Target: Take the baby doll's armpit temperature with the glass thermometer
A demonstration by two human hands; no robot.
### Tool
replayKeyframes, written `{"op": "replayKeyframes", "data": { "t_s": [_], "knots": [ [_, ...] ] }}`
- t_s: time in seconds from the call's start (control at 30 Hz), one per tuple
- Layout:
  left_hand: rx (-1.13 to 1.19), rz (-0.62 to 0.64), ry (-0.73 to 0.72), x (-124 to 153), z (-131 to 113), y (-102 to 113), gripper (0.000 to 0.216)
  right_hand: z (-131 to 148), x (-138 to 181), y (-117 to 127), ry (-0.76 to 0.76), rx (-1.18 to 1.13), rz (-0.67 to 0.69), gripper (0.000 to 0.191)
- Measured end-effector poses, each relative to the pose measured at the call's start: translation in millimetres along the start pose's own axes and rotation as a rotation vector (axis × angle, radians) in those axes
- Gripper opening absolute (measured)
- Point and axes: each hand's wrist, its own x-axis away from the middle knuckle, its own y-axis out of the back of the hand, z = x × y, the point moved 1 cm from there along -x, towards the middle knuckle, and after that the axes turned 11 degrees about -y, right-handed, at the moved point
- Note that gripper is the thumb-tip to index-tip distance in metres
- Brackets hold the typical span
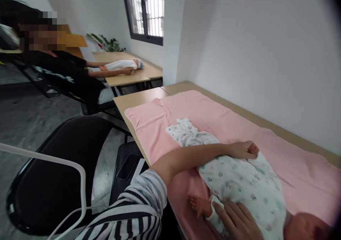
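Note:
A baby doll [245, 183] in a white sleepsuit with a green print lies on its back, its head [303, 225] at the lower right and partly out of view. My left hand [245, 150] reaches over the doll's body and is closed at the end of its far sleeve; a reddish bit, seemingly the doll's hand, shows between my fingers. On the near side, my right hand [238, 218] has its thumb and fingers around the doll's near sleeve [217, 215]. The doll's bare near hand [197, 204] sticks out of that cuff.
A pink blanket [207, 108] lies under the doll on a wooden table [141, 99] along the wall. A phone [128, 167] and a black chair [58, 169] are at the left. Further back, a person in black [66, 73] handles another doll [121, 64] at a table.

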Motion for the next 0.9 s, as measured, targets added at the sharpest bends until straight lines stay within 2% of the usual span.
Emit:
{"op": "replayKeyframes", "data": {
  "t_s": [0.2, 0.27, 0.37, 0.47, 0.53, 0.73, 0.9],
  "knots": [
    [-0.032, -0.056, 0.011, 6, -22, -2, 0.017, 9, 0, 8, -0.142, 0.029, 0.123, 0.010],
    [-0.024, -0.051, 0.011, 6, -26, -1, 0.016, 7, 1, 8, -0.146, 0.018, 0.087, 0.013],
    [-0.034, -0.054, -0.002, 5, -28, 2, 0.016, 3, 2, 9, -0.196, -0.014, -0.036, 0.020],
    [-0.037, -0.046, 0.016, 5, -26, 4, 0.018, 1, 3, 10, -0.299, -0.043, -0.120, 0.039],
    [-0.038, -0.046, 0.031, 5, -25, 4, 0.017, 2, 4, 10, -0.339, -0.053, -0.115, 0.047],
    [-0.010, -0.044, -0.002, 6, -24, 4, 0.016, 2, 5, 10, -0.338, -0.088, -0.132, 0.048],
    [-0.023, -0.038, -0.001, 7, -26, 4, 0.015, 2, 1, 13, -0.350, -0.094, -0.125, 0.056]
  ]
}}
